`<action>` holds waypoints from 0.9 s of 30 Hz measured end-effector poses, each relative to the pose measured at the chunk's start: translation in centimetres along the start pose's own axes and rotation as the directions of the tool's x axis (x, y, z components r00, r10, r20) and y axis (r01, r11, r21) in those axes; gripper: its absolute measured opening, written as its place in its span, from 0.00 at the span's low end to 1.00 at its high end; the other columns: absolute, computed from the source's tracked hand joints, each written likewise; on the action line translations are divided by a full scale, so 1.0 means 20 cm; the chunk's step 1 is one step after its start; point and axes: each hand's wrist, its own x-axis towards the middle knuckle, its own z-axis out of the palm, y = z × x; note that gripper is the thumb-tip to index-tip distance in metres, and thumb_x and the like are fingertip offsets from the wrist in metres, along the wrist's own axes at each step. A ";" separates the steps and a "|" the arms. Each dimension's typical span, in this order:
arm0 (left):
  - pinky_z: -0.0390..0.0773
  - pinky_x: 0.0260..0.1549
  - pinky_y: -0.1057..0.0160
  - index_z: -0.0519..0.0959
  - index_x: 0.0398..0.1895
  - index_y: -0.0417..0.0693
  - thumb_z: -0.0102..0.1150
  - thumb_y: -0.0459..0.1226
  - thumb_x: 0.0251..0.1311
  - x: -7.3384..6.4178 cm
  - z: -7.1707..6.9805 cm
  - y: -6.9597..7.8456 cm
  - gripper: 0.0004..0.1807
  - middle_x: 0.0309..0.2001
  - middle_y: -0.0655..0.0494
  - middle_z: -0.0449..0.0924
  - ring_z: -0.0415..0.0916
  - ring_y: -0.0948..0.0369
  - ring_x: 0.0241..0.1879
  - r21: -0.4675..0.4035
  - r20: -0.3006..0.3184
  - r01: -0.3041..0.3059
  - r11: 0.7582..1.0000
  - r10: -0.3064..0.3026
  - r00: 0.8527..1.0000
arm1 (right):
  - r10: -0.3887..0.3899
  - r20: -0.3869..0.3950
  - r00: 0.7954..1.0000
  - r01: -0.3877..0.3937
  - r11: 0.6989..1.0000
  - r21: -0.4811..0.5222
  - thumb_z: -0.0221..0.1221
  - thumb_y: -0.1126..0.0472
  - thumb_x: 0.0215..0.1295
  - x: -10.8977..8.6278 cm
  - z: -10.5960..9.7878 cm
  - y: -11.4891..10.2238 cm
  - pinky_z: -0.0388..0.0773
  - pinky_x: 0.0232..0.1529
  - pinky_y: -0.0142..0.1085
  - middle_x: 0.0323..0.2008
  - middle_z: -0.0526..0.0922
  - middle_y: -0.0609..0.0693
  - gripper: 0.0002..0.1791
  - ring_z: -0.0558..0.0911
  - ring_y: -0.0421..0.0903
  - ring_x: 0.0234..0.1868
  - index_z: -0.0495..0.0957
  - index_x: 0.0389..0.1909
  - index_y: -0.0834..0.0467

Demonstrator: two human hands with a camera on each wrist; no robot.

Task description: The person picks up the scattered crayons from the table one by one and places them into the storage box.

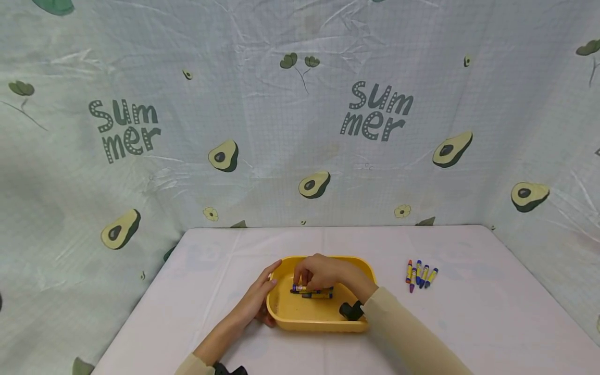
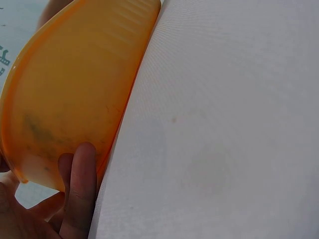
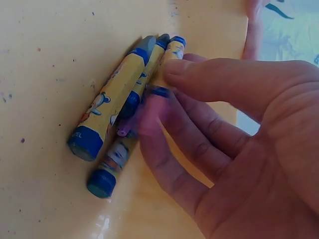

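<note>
A yellow plastic tray (image 1: 323, 325) stands on the table, several crayons lying on its floor. My left hand (image 1: 257, 294) holds the tray's left side at the rim. In the left wrist view, some left fingers (image 2: 82, 184) lie against the tray's outer wall. Inside the tray, my right hand (image 1: 323, 271) pinches a yellow-wrapped crayon (image 3: 175, 49) with blue bands between thumb and fingers. Beside it lies a grey-tipped crayon (image 3: 112, 97), with another crayon (image 3: 115, 154) partly hidden behind. A small purple tip (image 3: 123, 130) shows near the fingertips; its crayon is mostly covered.
To the right of the tray, several loose crayons (image 1: 419, 275) lie on the white-covered table (image 1: 469, 323). A printed cloth (image 1: 262, 120) hangs behind and at the sides. Black wrist straps (image 1: 351, 311) show at the sleeves. Small coloured specks mark the tray floor.
</note>
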 end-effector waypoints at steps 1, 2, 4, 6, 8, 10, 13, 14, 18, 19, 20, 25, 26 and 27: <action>0.83 0.18 0.51 0.52 0.72 0.81 0.37 0.51 0.74 0.00 0.00 0.00 0.25 0.72 0.30 0.44 0.76 0.56 0.17 -0.001 -0.002 0.004 1.000 -0.004 1.000 | 0.006 0.003 1.000 -0.006 1.000 0.005 0.64 0.65 0.59 0.00 0.00 0.00 0.79 0.33 0.25 0.31 0.79 0.41 0.11 0.76 0.36 0.31 0.82 0.40 0.47; 0.83 0.18 0.50 0.52 0.72 0.80 0.38 0.50 0.74 0.00 0.00 0.00 0.26 0.72 0.30 0.44 0.76 0.56 0.17 -0.001 -0.001 0.003 1.000 -0.003 1.000 | 0.010 0.005 1.000 -0.010 1.000 0.009 0.64 0.65 0.59 0.00 0.00 0.00 0.79 0.32 0.25 0.31 0.79 0.41 0.11 0.75 0.36 0.30 0.82 0.40 0.47; 0.83 0.18 0.51 0.52 0.72 0.80 0.38 0.51 0.73 0.00 0.00 0.00 0.26 0.72 0.30 0.45 0.76 0.56 0.16 0.004 -0.002 0.004 1.000 -0.004 1.000 | 0.015 0.006 1.000 -0.016 1.000 0.016 0.64 0.65 0.59 0.00 0.01 0.01 0.79 0.30 0.26 0.31 0.79 0.41 0.11 0.76 0.37 0.30 0.82 0.40 0.47; 0.83 0.18 0.51 0.51 0.72 0.80 0.37 0.51 0.73 0.00 0.00 0.00 0.26 0.71 0.30 0.46 0.77 0.57 0.16 0.008 -0.002 0.006 1.000 -0.006 1.000 | 0.014 0.005 1.000 -0.014 1.000 0.015 0.64 0.66 0.59 0.00 0.01 0.01 0.80 0.30 0.25 0.31 0.79 0.41 0.11 0.76 0.37 0.30 0.82 0.40 0.47; 0.83 0.18 0.51 0.51 0.72 0.81 0.37 0.51 0.74 0.00 0.01 0.00 0.26 0.71 0.31 0.48 0.77 0.57 0.16 0.011 -0.001 0.008 1.000 -0.008 1.000 | 0.010 0.004 1.000 -0.010 1.000 0.018 0.64 0.66 0.59 0.00 0.01 0.01 0.80 0.30 0.25 0.31 0.79 0.42 0.12 0.76 0.37 0.30 0.82 0.41 0.48; 0.83 0.18 0.51 0.51 0.72 0.81 0.36 0.51 0.74 0.00 0.01 0.00 0.25 0.70 0.31 0.49 0.77 0.57 0.17 0.010 0.002 0.010 1.000 -0.010 1.000 | 0.007 0.004 1.000 -0.007 1.000 0.019 0.64 0.66 0.59 0.00 0.00 0.01 0.80 0.31 0.25 0.31 0.80 0.42 0.12 0.76 0.37 0.30 0.82 0.42 0.49; 0.84 0.19 0.52 0.52 0.71 0.82 0.36 0.51 0.74 0.00 0.01 0.00 0.25 0.70 0.31 0.50 0.76 0.57 0.17 0.008 0.005 0.010 1.000 -0.010 1.000 | 0.002 -0.001 1.000 -0.002 1.000 0.016 0.63 0.67 0.59 -0.01 0.00 0.01 0.80 0.32 0.25 0.32 0.80 0.42 0.13 0.77 0.37 0.30 0.82 0.43 0.50; 0.84 0.19 0.52 0.52 0.71 0.82 0.36 0.51 0.74 0.00 0.01 0.00 0.25 0.71 0.31 0.49 0.76 0.57 0.17 0.008 0.006 0.009 1.000 -0.009 1.000 | 0.001 -0.005 1.000 0.000 1.000 0.011 0.63 0.67 0.59 -0.01 0.00 0.00 0.80 0.33 0.24 0.32 0.80 0.42 0.13 0.77 0.37 0.31 0.82 0.43 0.50; 0.84 0.19 0.52 0.52 0.71 0.82 0.36 0.50 0.74 -0.01 0.00 0.00 0.25 0.71 0.31 0.49 0.77 0.57 0.18 0.009 0.012 0.009 1.000 -0.009 1.000 | -0.006 -0.017 1.000 0.006 1.000 0.008 0.63 0.67 0.59 -0.02 0.00 -0.01 0.80 0.33 0.24 0.33 0.81 0.43 0.13 0.77 0.37 0.32 0.81 0.44 0.50; 0.84 0.20 0.52 0.51 0.71 0.82 0.36 0.50 0.74 -0.01 0.00 0.00 0.25 0.71 0.31 0.48 0.77 0.57 0.18 0.009 0.014 0.007 1.000 -0.007 1.000 | -0.008 -0.019 1.000 0.008 1.000 0.004 0.63 0.67 0.59 -0.02 -0.01 -0.01 0.80 0.33 0.24 0.33 0.81 0.42 0.13 0.77 0.36 0.32 0.81 0.44 0.50; 0.84 0.20 0.52 0.51 0.71 0.82 0.36 0.50 0.74 -0.01 0.00 0.00 0.25 0.72 0.32 0.47 0.77 0.57 0.19 0.012 0.015 0.008 1.000 -0.008 1.000 | -0.008 -0.021 1.000 0.008 1.000 0.003 0.63 0.67 0.59 -0.02 -0.01 -0.02 0.80 0.33 0.24 0.32 0.80 0.42 0.13 0.77 0.37 0.32 0.81 0.44 0.50; 0.84 0.20 0.53 0.51 0.71 0.82 0.36 0.50 0.74 -0.02 -0.01 -0.01 0.25 0.74 0.33 0.43 0.77 0.57 0.20 0.020 0.020 0.008 1.000 -0.009 1.000 | -0.006 -0.036 0.999 0.006 1.000 0.001 0.62 0.67 0.59 -0.04 -0.01 -0.03 0.79 0.33 0.24 0.31 0.80 0.42 0.13 0.78 0.36 0.29 0.81 0.45 0.52; 0.84 0.20 0.53 0.51 0.71 0.83 0.36 0.50 0.74 -0.02 -0.01 -0.01 0.25 0.74 0.33 0.43 0.77 0.57 0.20 0.021 0.021 0.008 1.000 -0.009 1.000 | -0.006 -0.037 0.999 0.007 1.000 0.007 0.62 0.67 0.59 -0.05 -0.02 -0.04 0.80 0.33 0.25 0.31 0.79 0.42 0.13 0.78 0.36 0.28 0.81 0.45 0.52; 0.84 0.20 0.53 0.51 0.71 0.82 0.36 0.50 0.74 -0.02 -0.01 -0.01 0.25 0.74 0.33 0.42 0.77 0.57 0.19 0.019 0.023 0.007 1.000 -0.008 1.000 | -0.007 -0.040 0.999 0.007 1.000 0.008 0.62 0.66 0.59 -0.06 -0.02 -0.04 0.79 0.33 0.25 0.30 0.79 0.42 0.13 0.78 0.36 0.28 0.81 0.45 0.52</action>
